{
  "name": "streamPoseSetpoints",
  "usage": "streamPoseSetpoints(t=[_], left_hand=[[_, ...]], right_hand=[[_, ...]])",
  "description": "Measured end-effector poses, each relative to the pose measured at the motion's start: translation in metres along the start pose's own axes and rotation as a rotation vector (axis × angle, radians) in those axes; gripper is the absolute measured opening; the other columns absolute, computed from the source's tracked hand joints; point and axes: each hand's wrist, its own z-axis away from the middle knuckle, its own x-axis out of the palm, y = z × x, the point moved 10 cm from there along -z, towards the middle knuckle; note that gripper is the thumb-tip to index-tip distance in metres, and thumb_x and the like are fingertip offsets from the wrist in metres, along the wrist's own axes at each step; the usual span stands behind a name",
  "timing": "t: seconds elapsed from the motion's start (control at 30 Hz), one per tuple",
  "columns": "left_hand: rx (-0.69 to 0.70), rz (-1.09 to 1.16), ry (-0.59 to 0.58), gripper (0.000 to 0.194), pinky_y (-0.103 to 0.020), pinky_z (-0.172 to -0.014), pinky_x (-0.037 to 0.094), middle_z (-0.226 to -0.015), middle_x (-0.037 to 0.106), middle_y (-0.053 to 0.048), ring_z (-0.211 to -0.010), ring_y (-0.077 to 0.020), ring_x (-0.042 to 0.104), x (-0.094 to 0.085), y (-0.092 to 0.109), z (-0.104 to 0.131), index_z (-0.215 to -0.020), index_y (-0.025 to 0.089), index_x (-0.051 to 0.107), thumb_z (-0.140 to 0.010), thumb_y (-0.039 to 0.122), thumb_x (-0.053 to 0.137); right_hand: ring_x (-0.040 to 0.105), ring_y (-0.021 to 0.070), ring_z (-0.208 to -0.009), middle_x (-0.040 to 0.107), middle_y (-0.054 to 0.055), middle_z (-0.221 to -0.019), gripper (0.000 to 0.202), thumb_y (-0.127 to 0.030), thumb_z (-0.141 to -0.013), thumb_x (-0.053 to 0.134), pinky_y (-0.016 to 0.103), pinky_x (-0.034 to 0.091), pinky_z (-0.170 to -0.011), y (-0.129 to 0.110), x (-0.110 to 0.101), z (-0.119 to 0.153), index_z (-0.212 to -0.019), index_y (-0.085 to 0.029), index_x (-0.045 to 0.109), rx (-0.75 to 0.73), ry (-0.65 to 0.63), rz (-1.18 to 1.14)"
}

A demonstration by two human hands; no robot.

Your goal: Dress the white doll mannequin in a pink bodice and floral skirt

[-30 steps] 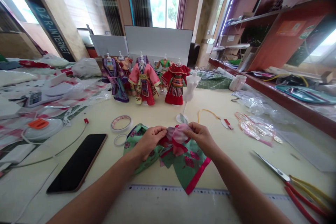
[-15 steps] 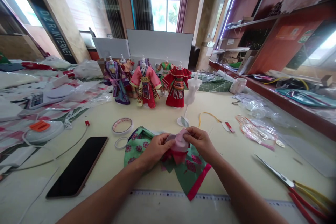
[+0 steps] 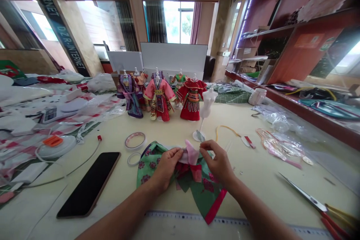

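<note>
In front of me a small green garment (image 3: 201, 198) with flower patches and a bright pink edge lies partly bunched on the table. My left hand (image 3: 166, 167) pinches its pale inner edge between thumb and fingers. A light pink cloth flap (image 3: 191, 153) stands up from the garment, with red cloth below it. Just right of that flap is my right hand (image 3: 218, 159), thumb and forefinger brought together. Whatever sits between those fingertips is too small to make out. A bare white doll torso (image 3: 208, 103) on a stand rises behind the garment.
Several dressed doll stands (image 3: 160, 97) line the back. Two tape rolls (image 3: 135, 140) and a phone (image 3: 89, 183) lie to the left. At right are open scissors (image 3: 306, 195) and a yellow cord (image 3: 226, 129). A ruler (image 3: 180, 216) runs along the front.
My right hand has come away from the pink cloth and moved slightly right. The pink flap now stands up uncovered. My left hand keeps its grip. The whole view has shifted a little.
</note>
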Motion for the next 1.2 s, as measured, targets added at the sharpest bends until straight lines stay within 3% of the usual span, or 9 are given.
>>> streamPoseSetpoints(t=[0.13,0.2,0.27,0.37,0.5,0.67,0.9,1.1,1.2], left_hand=[[0.035,-0.035,-0.003,0.026,-0.02,-0.057,0.037,-0.067,0.057,0.002,-0.06,-0.0092,0.046,0.007,0.005,0.005,-0.081,0.014,0.065,-0.076,0.039,0.064],[0.05,-0.083,-0.02,0.027,-0.021,-0.057,0.036,-0.068,0.057,0.001,-0.06,-0.0097,0.044,0.013,0.008,0.009,-0.082,0.014,0.066,-0.078,0.041,0.062],[0.072,-0.145,-0.03,0.029,-0.022,-0.057,0.035,-0.066,0.055,0.002,-0.06,-0.0105,0.043,0.018,0.012,0.011,-0.08,0.015,0.065,-0.079,0.043,0.059],[0.107,-0.234,-0.022,0.03,-0.023,-0.058,0.035,-0.066,0.054,0.001,-0.061,-0.0114,0.043,0.019,0.017,0.013,-0.076,0.015,0.065,-0.079,0.044,0.058],[0.12,-0.274,0.002,0.028,-0.023,-0.061,0.037,-0.071,0.057,0.0,-0.065,-0.0127,0.045,0.014,0.02,0.011,-0.08,0.015,0.064,-0.08,0.042,0.058],[0.067,-0.231,0.054,0.027,-0.023,-0.061,0.037,-0.068,0.056,0.002,-0.064,-0.0127,0.046,0.004,0.013,0.008,-0.078,0.016,0.061,-0.078,0.043,0.059],[0.064,-0.131,0.103,0.023,-0.023,-0.062,0.039,-0.066,0.055,0.003,-0.063,-0.0132,0.049,-0.007,0.012,0.006,-0.074,0.019,0.058,-0.078,0.041,0.06],[0.059,-0.06,0.069,0.02,-0.025,-0.059,0.04,-0.065,0.055,0.004,-0.057,-0.0131,0.05,-0.01,0.014,0.003,-0.072,0.022,0.058,-0.079,0.04,0.058],[0.09,-0.093,0.082,0.018,-0.026,-0.064,0.042,-0.068,0.059,0.002,-0.065,-0.0153,0.052,-0.011,0.019,0.003,-0.07,0.022,0.061,-0.077,0.039,0.06]], right_hand=[[0.055,0.022,-0.085,0.06,0.006,-0.091,0.016,-0.028,-0.08,0.059,0.033,0.043,-0.075,-0.028,0.026,0.015,-0.094,-0.019,0.056,-0.218,-0.134,0.251],[0.055,0.0236,-0.086,0.059,0.008,-0.091,0.021,-0.026,-0.079,0.06,0.035,0.043,-0.074,-0.03,0.032,0.019,-0.097,-0.017,0.056,-0.255,-0.138,0.322],[0.055,0.0228,-0.082,0.059,0.007,-0.086,0.012,-0.024,-0.082,0.055,0.034,0.043,-0.071,-0.027,0.033,0.02,-0.091,-0.018,0.056,-0.255,-0.108,0.338],[0.056,0.0201,-0.076,0.059,0.005,-0.08,0.01,-0.021,-0.087,0.048,0.031,0.042,-0.069,-0.021,0.029,0.017,-0.081,-0.02,0.055,-0.194,-0.097,0.253],[0.058,0.0183,-0.069,0.061,0.002,-0.072,0.014,-0.026,-0.087,0.051,0.03,0.043,-0.067,-0.003,0.025,0.012,-0.076,-0.021,0.057,0.014,-0.123,0.051],[0.053,0.0137,-0.045,0.057,-0.002,-0.059,0.022,-0.04,-0.085,0.056,0.027,0.04,-0.049,0.019,0.025,0.01,-0.075,-0.02,0.054,0.26,-0.118,-0.296],[0.051,0.0119,-0.042,0.06,-0.002,-0.06,0.024,-0.041,-0.084,0.057,0.026,0.039,-0.049,0.019,0.019,0.006,-0.074,-0.02,0.049,0.316,-0.079,-0.629],[0.05,0.0118,-0.046,0.055,-0.005,-0.057,0.027,-0.042,-0.074,0.067,0.023,0.037,-0.046,0.031,-0.006,0.002,-0.084,-0.021,0.054,0.362,0.115,-0.616],[0.05,0.0116,-0.054,0.055,-0.004,-0.063,0.025,-0.038,-0.074,0.065,0.023,0.039,-0.052,0.029,-0.014,-0.001,-0.092,-0.021,0.059,0.343,0.12,-0.595]])
